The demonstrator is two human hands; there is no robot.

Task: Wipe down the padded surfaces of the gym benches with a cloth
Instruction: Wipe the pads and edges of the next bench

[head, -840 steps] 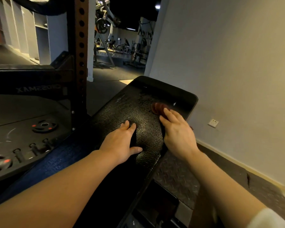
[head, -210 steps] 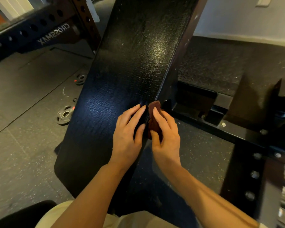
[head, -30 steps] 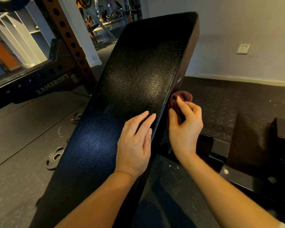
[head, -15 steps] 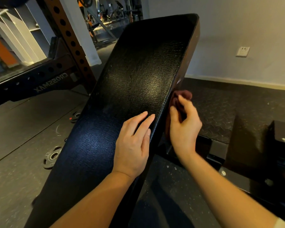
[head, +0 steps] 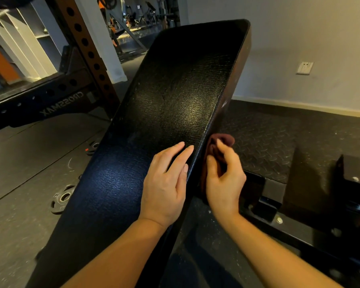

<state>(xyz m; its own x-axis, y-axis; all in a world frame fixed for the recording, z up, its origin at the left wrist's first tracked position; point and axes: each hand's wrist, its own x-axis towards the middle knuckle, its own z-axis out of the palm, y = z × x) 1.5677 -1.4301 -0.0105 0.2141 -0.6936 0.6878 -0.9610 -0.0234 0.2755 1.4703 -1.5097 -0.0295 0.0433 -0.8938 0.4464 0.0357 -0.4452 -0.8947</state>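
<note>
A long black padded bench back point(head: 170, 104) slopes up and away through the middle of the view. My left hand point(head: 166, 183) lies flat on its top surface near the right edge, fingers straight. My right hand point(head: 224, 175) grips a dark red cloth point(head: 222, 140) and holds it against the pad's right side edge. Much of the cloth is hidden behind my fingers and the pad's edge.
A black rack beam marked CROSSMAX point(head: 56, 104) and an orange perforated upright point(head: 85, 46) stand to the left. Weight plates point(head: 60, 199) lie on the floor beside the pad. The bench's black steel frame point(head: 279, 215) sits at right, before a wall with a socket point(head: 304, 67).
Over the last second my right hand has slid the cloth a little way along the pad's right side edge. My left hand has stayed flat on the pad.
</note>
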